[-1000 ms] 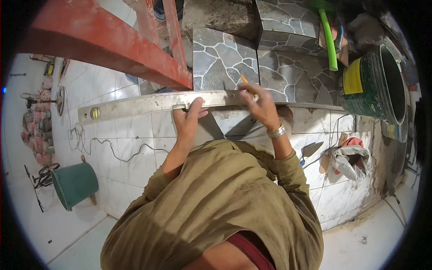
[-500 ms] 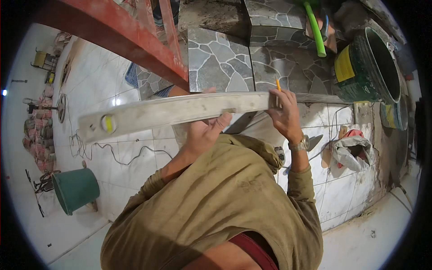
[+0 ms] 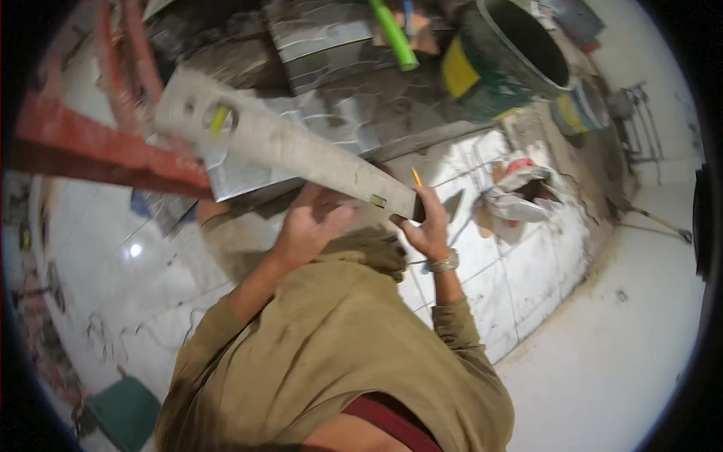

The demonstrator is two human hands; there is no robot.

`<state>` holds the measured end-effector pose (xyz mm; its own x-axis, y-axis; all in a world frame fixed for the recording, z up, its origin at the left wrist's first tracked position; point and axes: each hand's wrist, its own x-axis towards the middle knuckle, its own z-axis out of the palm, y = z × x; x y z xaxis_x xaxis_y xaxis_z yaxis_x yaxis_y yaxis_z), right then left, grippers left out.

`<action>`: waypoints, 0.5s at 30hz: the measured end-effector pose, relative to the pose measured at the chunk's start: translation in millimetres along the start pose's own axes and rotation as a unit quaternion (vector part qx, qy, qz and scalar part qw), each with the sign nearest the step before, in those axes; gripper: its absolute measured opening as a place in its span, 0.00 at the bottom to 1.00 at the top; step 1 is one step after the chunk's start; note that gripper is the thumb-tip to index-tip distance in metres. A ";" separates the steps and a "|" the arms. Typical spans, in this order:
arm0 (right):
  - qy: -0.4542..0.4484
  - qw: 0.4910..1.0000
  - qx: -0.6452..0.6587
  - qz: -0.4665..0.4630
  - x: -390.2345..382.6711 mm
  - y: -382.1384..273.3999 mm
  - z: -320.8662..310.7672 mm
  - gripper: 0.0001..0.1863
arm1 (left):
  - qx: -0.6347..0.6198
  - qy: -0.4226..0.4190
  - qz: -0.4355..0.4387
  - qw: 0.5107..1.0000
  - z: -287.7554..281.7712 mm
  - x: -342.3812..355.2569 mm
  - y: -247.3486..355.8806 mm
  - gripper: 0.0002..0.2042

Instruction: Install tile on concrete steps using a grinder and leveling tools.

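Observation:
A long pale spirit level (image 3: 301,154) slants across the middle, its far left end raised and its yellow-green vials showing. My right hand (image 3: 427,226), with a watch on the wrist, grips the level's near right end. A yellow-orange pencil (image 3: 416,177) sticks up from between that hand's fingers. My left hand (image 3: 307,230) is just under the level's lower edge, thumb and fingers apart; whether its fingertips touch the level I cannot tell. Behind the level are steps faced with grey stone-pattern tiles (image 3: 331,113), partly covered by it.
A red metal frame (image 3: 105,151) stands at the left. At the far right are a dark green bucket (image 3: 482,83) with a yellow label and a smaller bucket (image 3: 580,109). A bright green tube (image 3: 395,38) lies on the steps. An open white sack (image 3: 523,192) sits on the floor tiles.
The level has swung from nearly horizontal to a slant, its left end rising away from me. My left hand has loosened from it. The view has turned toward the right.

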<state>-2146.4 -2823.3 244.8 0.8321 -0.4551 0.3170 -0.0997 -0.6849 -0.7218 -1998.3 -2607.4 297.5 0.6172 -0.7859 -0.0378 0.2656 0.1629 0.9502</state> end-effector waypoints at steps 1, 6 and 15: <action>0.022 0.999 0.023 0.031 3.7 -8.5 -9.1 0.33 | 0.009 -0.003 0.005 1.000 -6.1 -1.8 -0.4 0.25; 0.185 0.970 0.066 0.144 25.8 -2.1 -73.1 0.35 | 0.104 0.027 -0.122 0.987 -69.0 -26.3 -41.4 0.25; 0.232 0.940 0.226 0.109 61.5 -27.5 -60.7 0.22 | -0.074 0.303 -0.096 0.945 -129.7 -18.6 -68.8 0.33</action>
<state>-2125.6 -2867.0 321.4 0.4818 -0.8269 0.2900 0.0892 -0.2830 -0.9550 -1932.0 -2526.6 192.7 0.8460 -0.3302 -0.4187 0.4891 0.1679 0.8559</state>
